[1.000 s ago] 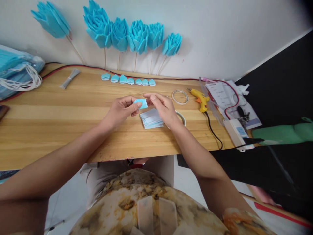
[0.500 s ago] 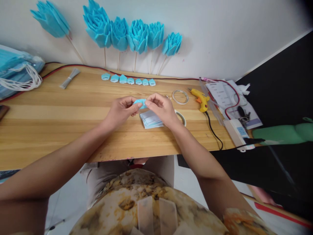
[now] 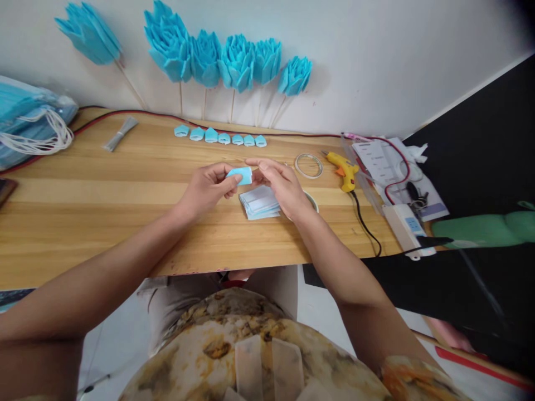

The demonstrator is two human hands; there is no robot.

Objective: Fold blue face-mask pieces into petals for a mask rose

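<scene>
Left grip closed on blue piece

Over the past second the right hand had closed on the end of the small blue folded piece nearer the bench's right end, then let go again. Half a second earlier its thumb and finger had pinched that end; now the thumb had come off it and the fingers had straightened, pointing toward the left end of the bench. The hand had also drawn slightly toward the right end, covering more of the pale ring beneath it. With the pinch released, the piece showed more of its blue face, and its end had come into sight.
</scene>
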